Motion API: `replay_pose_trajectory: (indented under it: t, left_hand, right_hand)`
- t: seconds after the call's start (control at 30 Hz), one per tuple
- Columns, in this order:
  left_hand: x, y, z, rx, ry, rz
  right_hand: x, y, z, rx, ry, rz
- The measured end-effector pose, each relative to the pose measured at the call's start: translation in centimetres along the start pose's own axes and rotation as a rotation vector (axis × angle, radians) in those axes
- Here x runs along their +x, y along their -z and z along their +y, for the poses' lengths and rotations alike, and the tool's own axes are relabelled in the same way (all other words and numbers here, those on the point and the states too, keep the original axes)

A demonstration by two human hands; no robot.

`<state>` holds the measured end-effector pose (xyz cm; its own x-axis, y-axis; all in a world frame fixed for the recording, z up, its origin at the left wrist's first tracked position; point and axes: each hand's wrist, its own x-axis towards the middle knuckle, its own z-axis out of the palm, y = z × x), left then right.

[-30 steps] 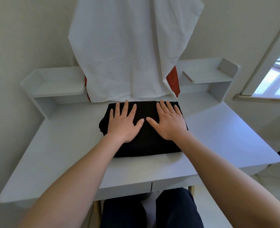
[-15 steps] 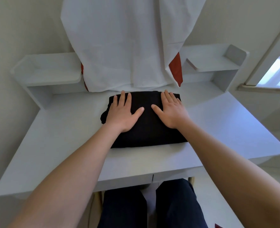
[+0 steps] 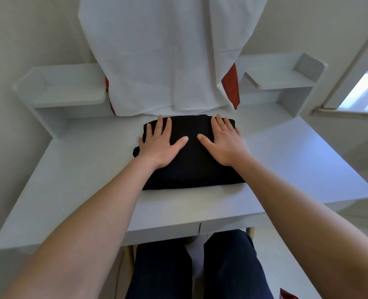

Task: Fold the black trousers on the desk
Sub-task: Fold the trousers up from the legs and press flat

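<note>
The black trousers (image 3: 191, 169) lie folded into a compact rectangle on the white desk (image 3: 81, 175), near its back middle. My left hand (image 3: 160, 145) rests flat on the left half of the bundle, fingers spread. Flat on the right half lies my right hand (image 3: 224, 143), fingers apart too. Both palms press down on the fabric and neither grips it. The thumbs point toward each other with a gap of black cloth between them.
A white cloth (image 3: 163, 52) hangs behind the trousers over something red (image 3: 231, 85), its hem just touching the desk. Low shelves stand at the back left (image 3: 60, 89) and back right (image 3: 282, 78). A window (image 3: 364, 87) is at right. My legs (image 3: 198, 270) are under the desk.
Both hands stay flat on the folded trousers and have spread slightly apart. The view has shifted a little.
</note>
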<state>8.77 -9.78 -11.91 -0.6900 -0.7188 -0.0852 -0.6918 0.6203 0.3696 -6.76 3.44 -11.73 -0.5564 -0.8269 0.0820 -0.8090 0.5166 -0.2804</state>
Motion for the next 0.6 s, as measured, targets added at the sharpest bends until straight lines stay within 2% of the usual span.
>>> replay_pose_trajectory:
  t: [0.07, 0.13, 0.23, 0.3, 0.4, 0.47, 0.53, 0.6]
  left_hand:
    - [-0.3, 0.0, -0.1, -0.031, -0.007, 0.014]
    - [-1.0, -0.4, 0.1, 0.037, -0.02, 0.111]
    - [-2.8, -0.6, 1.1, 0.299, -0.046, 0.365]
    - [-3.7, -0.2, 2.1, 0.405, -0.045, 0.433]
    - [-4.6, 0.1, 3.5, 0.372, -0.044, 0.408]
    - [-5.1, -0.3, 4.1, 0.3, -0.096, 0.33]
    - [-5.4, -1.0, 3.8, 0.315, -0.144, 0.22]
    - [-5.5, -1.1, 2.6, 0.338, -0.133, 0.186]
  right_hand:
    - [-1.1, -0.3, -0.4, -0.053, 0.033, 0.188]
    - [-2.0, -0.6, -0.8, -0.083, 0.059, 0.293]
    - [-2.1, -0.1, -0.9, -0.084, 0.043, 0.221]
    - [-1.8, 0.5, -1.1, -0.13, 0.021, 0.136]
    - [-2.1, 1.0, -2.6, -0.205, 0.016, 0.121]
    - [-3.1, 0.3, -3.8, -0.21, 0.085, 0.123]
    - [-4.1, -0.3, -4.1, -0.22, 0.143, 0.095]
    - [-4.4, -0.4, -3.4, -0.238, 0.139, 0.093]
